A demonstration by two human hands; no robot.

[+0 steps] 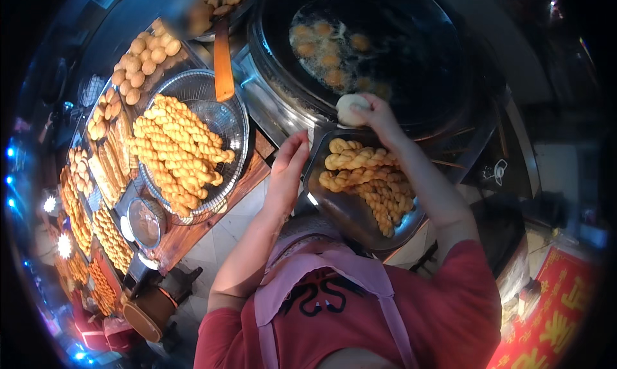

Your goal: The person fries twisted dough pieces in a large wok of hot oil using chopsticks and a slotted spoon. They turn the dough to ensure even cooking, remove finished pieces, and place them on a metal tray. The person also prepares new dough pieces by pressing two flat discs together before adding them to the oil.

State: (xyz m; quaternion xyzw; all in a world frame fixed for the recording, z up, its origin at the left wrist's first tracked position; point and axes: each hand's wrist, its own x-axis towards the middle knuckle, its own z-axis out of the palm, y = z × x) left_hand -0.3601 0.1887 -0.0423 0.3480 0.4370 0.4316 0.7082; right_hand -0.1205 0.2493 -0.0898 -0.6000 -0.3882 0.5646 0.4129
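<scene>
My right hand (381, 116) holds a flattened round of pale dough (351, 109) at the near rim of a large, dark frying pan (414, 60). In the pan's oil, several round browned pieces (330, 60) float amid bubbles. Left of the dough, my left hand (290, 159) is raised with fingers loosely bent and nothing visible in it. Under my right forearm is a dark metal tray (337, 214) of fried dough twists (371, 176). To the left, more fried dough twists (178, 152) are piled in a round wire basket (241, 128).
A wooden-handled utensil (223, 65) lies across the basket's far rim. Beyond sit fried dough balls (140, 60) and trays of other fried pieces (111, 157). A glass bowl (144, 223) stands on the wooden board (212, 231). At right lie thin sticks (448, 164) and a red printed sign (549, 311).
</scene>
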